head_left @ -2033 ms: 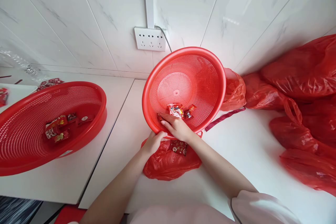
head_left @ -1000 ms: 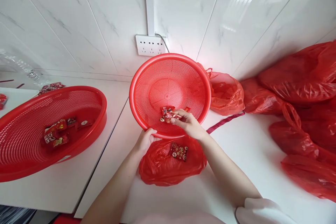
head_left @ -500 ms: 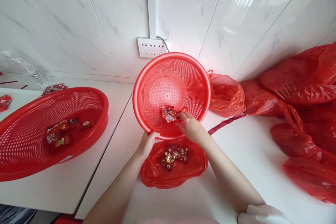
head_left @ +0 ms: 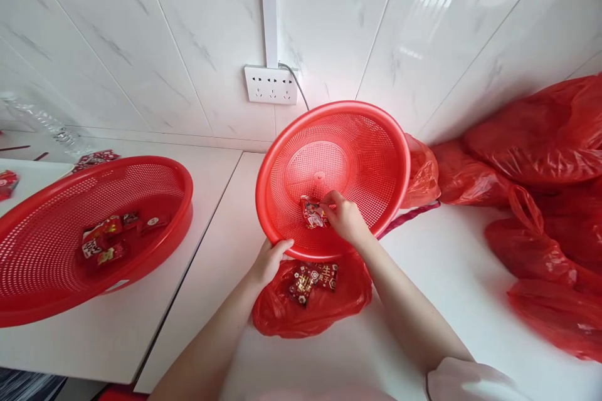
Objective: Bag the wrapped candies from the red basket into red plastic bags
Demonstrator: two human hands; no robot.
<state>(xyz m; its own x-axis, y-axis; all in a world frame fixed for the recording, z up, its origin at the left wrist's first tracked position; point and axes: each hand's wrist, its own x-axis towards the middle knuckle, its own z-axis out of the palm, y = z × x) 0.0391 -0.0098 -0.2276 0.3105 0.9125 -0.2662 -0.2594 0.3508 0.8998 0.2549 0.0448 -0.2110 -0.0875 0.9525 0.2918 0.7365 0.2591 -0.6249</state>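
Red perforated plastic basket [head_left: 362, 138]: tilted toward the person, on the white bench [head_left: 451, 276]. Left hand [head_left: 269, 261]: grip clenched on the basket's near rim. Right hand [head_left: 347, 220]: inside the basket, grip pinching a printed sweet packet [head_left: 313, 213] low on the mesh. Red plastic bag [head_left: 282, 310]: just beneath that rim, bagged packets [head_left: 313, 276] in its mouth. Second basket [head_left: 42, 250]: left, well apart, holding loose packets [head_left: 108, 238]. Further red bags [head_left: 540, 138]: right. Wall socket [head_left: 271, 84]: behind.
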